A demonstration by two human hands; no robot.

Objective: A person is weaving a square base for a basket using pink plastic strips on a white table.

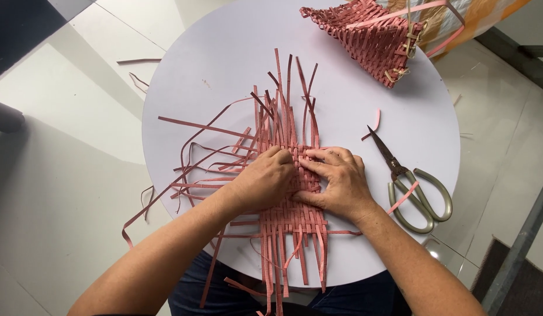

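Note:
A flat woven mat of pink-red strips (292, 219) lies in the middle of a round white table (224, 52). Loose strip ends (283, 88) fan out from it toward the far side, the left and the near edge. My left hand (264, 180) presses down on the weave, fingers curled over its left part. My right hand (337, 178) lies flat on the weave's right part, its fingertips pinching strips beside the left hand's fingers. Both hands touch each other's fingertips at the mat's centre.
Scissors (413, 186) with olive handles lie on the table right of my right hand, blades pointing away. A finished pink woven basket (365, 35) lies on its side at the table's far right edge. Short strip scraps (137, 61) lie on the pale floor at the left.

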